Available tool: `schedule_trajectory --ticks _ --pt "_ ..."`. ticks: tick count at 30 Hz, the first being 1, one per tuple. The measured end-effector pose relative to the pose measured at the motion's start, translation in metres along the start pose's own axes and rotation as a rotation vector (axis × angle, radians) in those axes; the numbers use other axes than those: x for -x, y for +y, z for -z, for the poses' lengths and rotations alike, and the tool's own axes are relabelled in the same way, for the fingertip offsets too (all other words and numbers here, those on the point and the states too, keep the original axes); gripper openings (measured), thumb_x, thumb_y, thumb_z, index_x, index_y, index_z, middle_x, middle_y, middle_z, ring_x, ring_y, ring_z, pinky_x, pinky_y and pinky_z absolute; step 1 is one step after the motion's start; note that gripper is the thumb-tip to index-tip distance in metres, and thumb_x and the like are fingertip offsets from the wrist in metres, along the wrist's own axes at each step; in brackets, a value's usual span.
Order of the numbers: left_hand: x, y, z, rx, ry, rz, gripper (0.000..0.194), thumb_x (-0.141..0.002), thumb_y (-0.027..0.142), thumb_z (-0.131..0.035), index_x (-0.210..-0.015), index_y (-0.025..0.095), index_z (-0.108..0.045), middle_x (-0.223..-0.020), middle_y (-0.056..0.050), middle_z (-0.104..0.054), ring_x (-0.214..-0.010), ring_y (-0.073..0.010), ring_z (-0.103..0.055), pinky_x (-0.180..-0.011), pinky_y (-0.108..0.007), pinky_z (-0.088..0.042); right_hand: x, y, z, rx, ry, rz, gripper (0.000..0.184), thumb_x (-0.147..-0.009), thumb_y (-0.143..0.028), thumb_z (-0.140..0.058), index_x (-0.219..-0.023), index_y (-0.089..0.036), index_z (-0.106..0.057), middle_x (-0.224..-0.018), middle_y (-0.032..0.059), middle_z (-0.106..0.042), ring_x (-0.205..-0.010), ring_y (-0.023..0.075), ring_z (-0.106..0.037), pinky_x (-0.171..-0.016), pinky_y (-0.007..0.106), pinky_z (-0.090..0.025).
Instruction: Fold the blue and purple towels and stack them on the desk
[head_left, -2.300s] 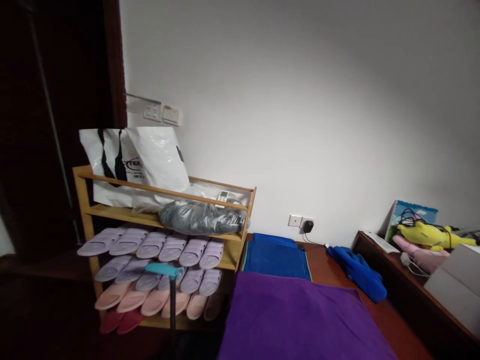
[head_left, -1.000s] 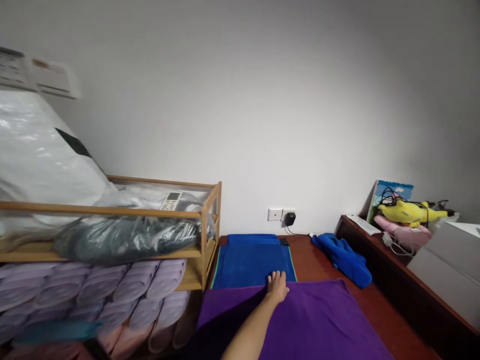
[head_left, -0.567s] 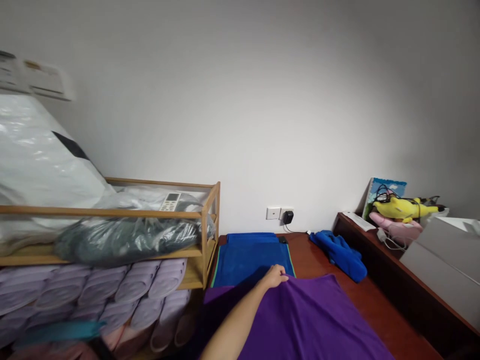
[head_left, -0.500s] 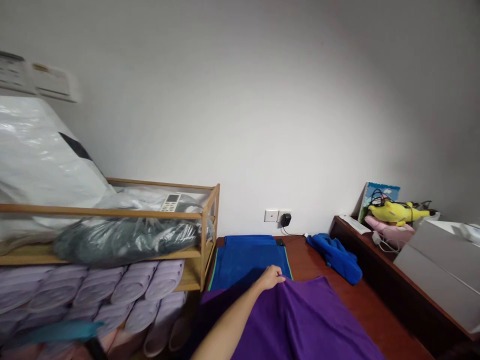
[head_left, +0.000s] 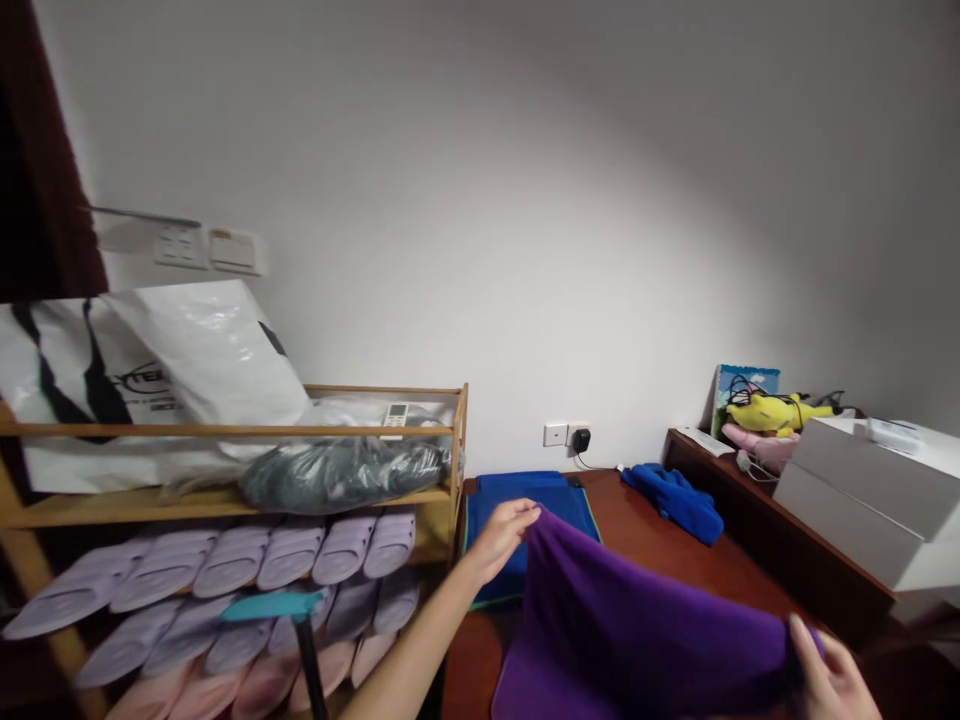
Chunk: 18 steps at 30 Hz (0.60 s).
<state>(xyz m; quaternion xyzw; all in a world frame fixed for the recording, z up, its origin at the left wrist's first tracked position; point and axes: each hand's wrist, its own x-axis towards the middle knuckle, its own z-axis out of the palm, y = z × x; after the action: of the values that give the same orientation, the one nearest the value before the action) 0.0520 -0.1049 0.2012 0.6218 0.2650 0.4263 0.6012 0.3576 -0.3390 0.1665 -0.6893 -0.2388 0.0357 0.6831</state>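
Note:
A purple towel (head_left: 637,630) hangs lifted between my two hands above the red-brown wooden surface (head_left: 660,545). My left hand (head_left: 501,535) pinches its far left corner, fingers closed on the cloth. My right hand (head_left: 832,675) grips the towel's right edge at the bottom right of the view. Behind the purple towel a blue towel (head_left: 525,510) lies flat on the surface near the wall.
A wooden shoe rack (head_left: 225,500) with several lilac and pink slippers stands on the left, carrying plastic bags and a remote. A crumpled blue cloth (head_left: 675,500), a wall socket with plug (head_left: 577,437), a yellow plush toy (head_left: 772,412) and grey boxes (head_left: 862,490) lie right.
My left hand went from resting on the purple towel's far edge to pinching and lifting it. My right hand came into view gripping the other side. The camera pulled back.

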Motion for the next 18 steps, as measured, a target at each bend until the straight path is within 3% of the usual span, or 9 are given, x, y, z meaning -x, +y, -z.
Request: schedule_trajectory --ticks 2,4,7,12,18 --pt "0.018 0.012 0.002 0.022 0.087 -0.050 0.036 -0.073 0.050 -0.065 -0.087 0.019 -0.057 -0.069 0.002 -0.062 -0.063 -0.0112 -0.055 -0.063 -0.023 -0.038 -0.016 -0.016 -0.006 -0.032 0.071 -0.059 0.045 -0.062 -0.059 -0.069 -0.084 -0.020 -0.062 -0.060 -0.0031 -0.057 -0.051 0.0125 -0.049 -0.043 0.025 -0.039" --pt "0.032 0.021 0.004 0.026 0.174 -0.092 0.036 -0.072 0.047 -0.068 -0.092 0.021 -0.054 -0.063 0.005 -0.061 -0.060 -0.0098 -0.053 -0.061 -0.021 -0.036 -0.029 -0.027 -0.018 -0.112 0.073 0.002 0.048 -0.059 -0.058 -0.071 -0.082 -0.018 -0.060 -0.062 -0.0036 -0.056 -0.051 0.0097 -0.046 -0.045 0.023 -0.037" --pt "0.044 0.032 0.008 0.022 0.252 -0.116 0.037 -0.068 0.045 -0.073 -0.089 0.020 -0.054 -0.058 0.007 -0.059 -0.055 -0.0088 -0.051 -0.057 -0.020 -0.034 -0.042 -0.033 -0.035 -0.145 0.060 0.123 0.048 -0.059 -0.057 -0.072 -0.081 -0.016 -0.059 -0.068 -0.0030 -0.055 -0.056 0.0090 -0.046 -0.051 0.022 -0.039" --pt "0.049 0.049 0.013 0.045 0.307 -0.102 0.034 -0.062 0.043 -0.076 -0.079 0.016 -0.062 -0.062 0.002 -0.064 -0.057 -0.0099 -0.055 -0.058 -0.022 -0.039 -0.055 -0.039 -0.053 -0.174 0.075 0.150 0.053 -0.056 -0.052 -0.076 -0.091 -0.016 -0.060 -0.075 -0.0010 -0.059 -0.064 0.0114 -0.054 -0.058 0.023 -0.043" --pt "0.048 0.058 0.019 0.103 0.399 -0.078 0.038 -0.056 0.044 -0.080 -0.077 0.015 -0.067 -0.067 -0.001 -0.068 -0.058 -0.0099 -0.058 -0.058 -0.021 -0.041 -0.072 -0.053 -0.067 -0.291 -0.246 -0.080 0.041 -0.050 -0.047 -0.081 -0.071 -0.016 -0.064 -0.051 -0.0063 -0.050 -0.044 0.0055 -0.039 -0.039 0.020 -0.029"
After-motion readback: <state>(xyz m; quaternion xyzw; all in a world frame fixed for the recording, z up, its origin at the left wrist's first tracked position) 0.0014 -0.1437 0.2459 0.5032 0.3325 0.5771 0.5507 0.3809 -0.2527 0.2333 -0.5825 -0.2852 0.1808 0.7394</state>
